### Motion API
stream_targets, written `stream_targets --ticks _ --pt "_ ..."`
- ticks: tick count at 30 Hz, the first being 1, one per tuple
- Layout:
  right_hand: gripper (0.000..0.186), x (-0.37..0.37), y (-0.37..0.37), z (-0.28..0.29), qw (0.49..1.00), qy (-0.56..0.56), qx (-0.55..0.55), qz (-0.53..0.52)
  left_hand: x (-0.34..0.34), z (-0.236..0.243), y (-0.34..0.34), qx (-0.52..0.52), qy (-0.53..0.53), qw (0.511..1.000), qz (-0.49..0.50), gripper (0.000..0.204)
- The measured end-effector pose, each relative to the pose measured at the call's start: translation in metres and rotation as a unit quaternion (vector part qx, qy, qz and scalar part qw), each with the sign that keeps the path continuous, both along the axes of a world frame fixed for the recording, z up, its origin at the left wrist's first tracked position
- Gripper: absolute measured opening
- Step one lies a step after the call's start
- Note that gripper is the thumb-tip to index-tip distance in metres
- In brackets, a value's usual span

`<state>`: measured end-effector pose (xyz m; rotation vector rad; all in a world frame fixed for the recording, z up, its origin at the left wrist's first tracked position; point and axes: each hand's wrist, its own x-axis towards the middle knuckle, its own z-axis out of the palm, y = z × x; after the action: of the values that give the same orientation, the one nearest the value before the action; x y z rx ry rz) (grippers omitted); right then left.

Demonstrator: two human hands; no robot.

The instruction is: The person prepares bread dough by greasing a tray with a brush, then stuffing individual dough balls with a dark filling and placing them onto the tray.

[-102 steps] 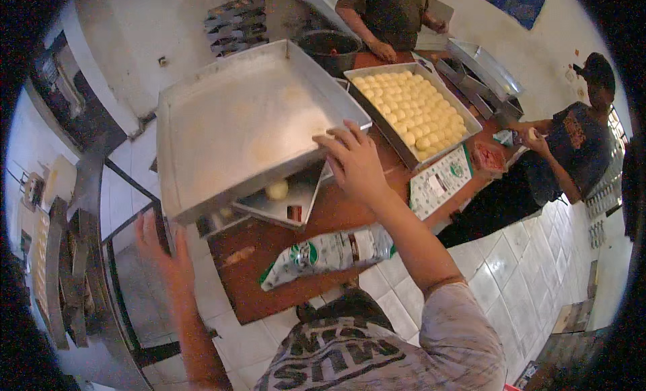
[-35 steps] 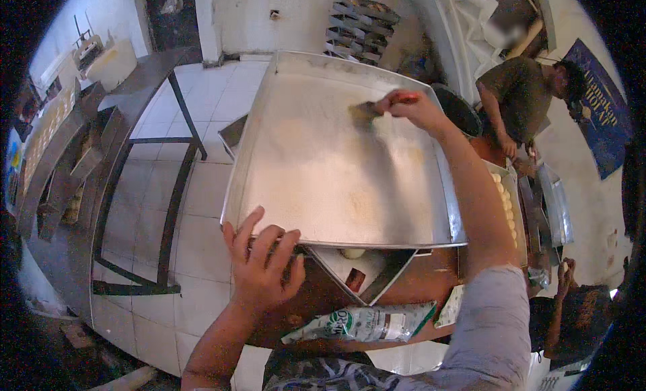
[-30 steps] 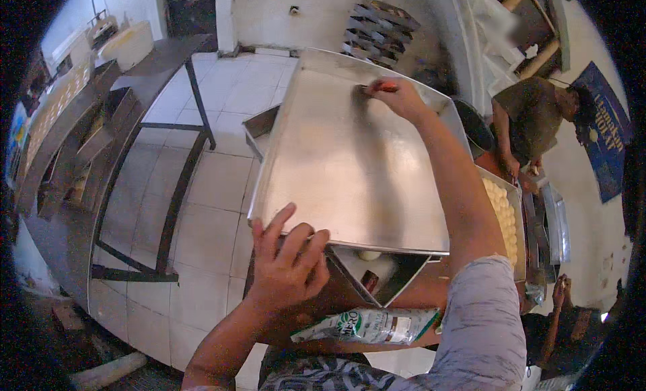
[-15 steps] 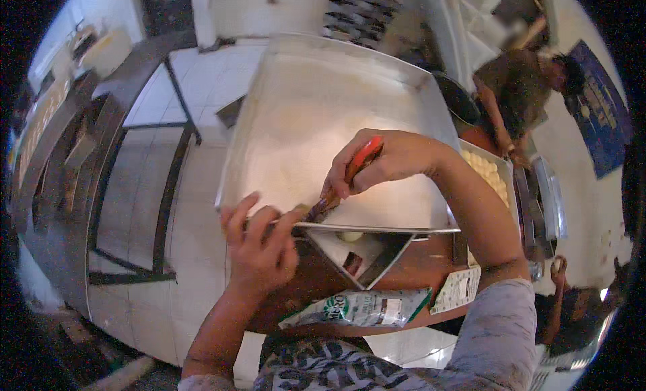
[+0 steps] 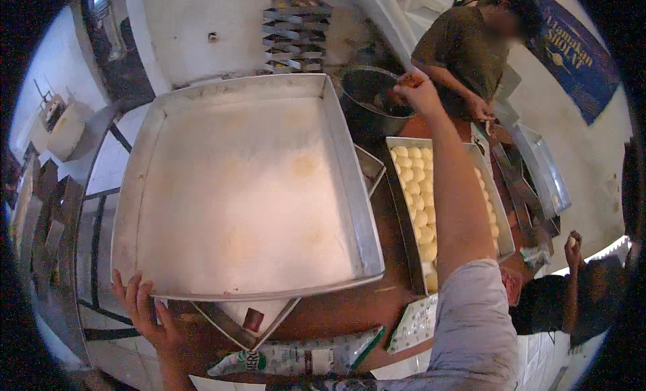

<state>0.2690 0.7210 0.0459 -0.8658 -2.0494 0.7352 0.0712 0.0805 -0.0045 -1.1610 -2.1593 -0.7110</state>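
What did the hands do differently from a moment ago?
The right hand left the big metal tray and reached out to the dark pot, still gripping the red-handled brush. The left hand stayed under the tray's near corner. The tray of dough balls stayed put.

Large square metal baking tray (image 5: 202, 189), empty, faintly greased, lying flat over smaller pan, red-handled brush (image 5: 410, 80) raised above dark pot

A brown wooden table (image 5: 350, 310) carries a large empty metal tray (image 5: 242, 189) resting over a smaller tray (image 5: 245, 317), a tray of pale dough balls (image 5: 420, 203), a dark bucket (image 5: 370, 102), a bag (image 5: 296, 361) and a printed box (image 5: 414, 320).
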Motion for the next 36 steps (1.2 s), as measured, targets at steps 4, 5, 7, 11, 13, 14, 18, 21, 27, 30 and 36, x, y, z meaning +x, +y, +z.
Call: stream_targets --ticks 4,5,7,11,13,14,18,21,27,30,36 --pt "0.032 -0.022 -0.003 -0.025 0.981 -0.18 0.074 -0.018 0.011 0.007 0.0 -0.039 -0.028 0.998 0.04 0.03" --pt "0.039 -0.027 0.004 -0.032 0.976 -0.206 0.078 -0.011 0.012 0.009 0.003 -0.036 -0.022 0.998 0.038 0.029" --pt "0.057 -0.04 -0.004 -0.035 0.959 -0.28 0.035 0.006 0.017 0.012 0.004 -0.035 -0.017 0.999 0.038 0.029" --pt "0.093 -0.054 -0.044 -0.008 0.938 -0.33 -0.101 0.038 0.024 0.018 -0.003 -0.034 -0.017 0.998 0.043 0.029" --pt "0.091 -0.03 -0.031 -0.018 0.967 -0.247 -0.067 -0.006 0.016 0.014 0.004 -0.033 -0.023 0.999 0.012 0.03" --pt "0.077 -0.022 -0.039 0.005 0.955 -0.274 -0.097 0.054 0.013 0.014 0.009 -0.049 -0.012 0.999 0.017 0.029" --pt "0.031 0.015 -0.195 0.039 0.976 -0.016 0.09 0.196 0.006 0.006 0.003 -0.045 0.037 0.997 0.04 0.029" --pt "0.033 0.039 -0.311 0.045 0.864 -0.173 0.268 0.391 0.005 0.003 -0.005 -0.015 0.046 0.998 0.037 0.032" --pt "0.028 0.067 -0.37 0.029 0.914 -0.098 0.342 0.194 -0.003 0.011 -0.012 -0.004 0.033 0.999 -0.01 0.033" --pt "0.033 0.1 -0.456 -0.014 0.934 -0.093 0.262 0.223 0.006 0.021 -0.014 -0.012 0.015 0.999 -0.041 0.034" --pt "0.063 0.104 -0.556 -0.106 0.882 -0.356 0.183 0.249 0.064 -0.002 -0.072 -0.037 0.029 0.965 -0.26 0.034"
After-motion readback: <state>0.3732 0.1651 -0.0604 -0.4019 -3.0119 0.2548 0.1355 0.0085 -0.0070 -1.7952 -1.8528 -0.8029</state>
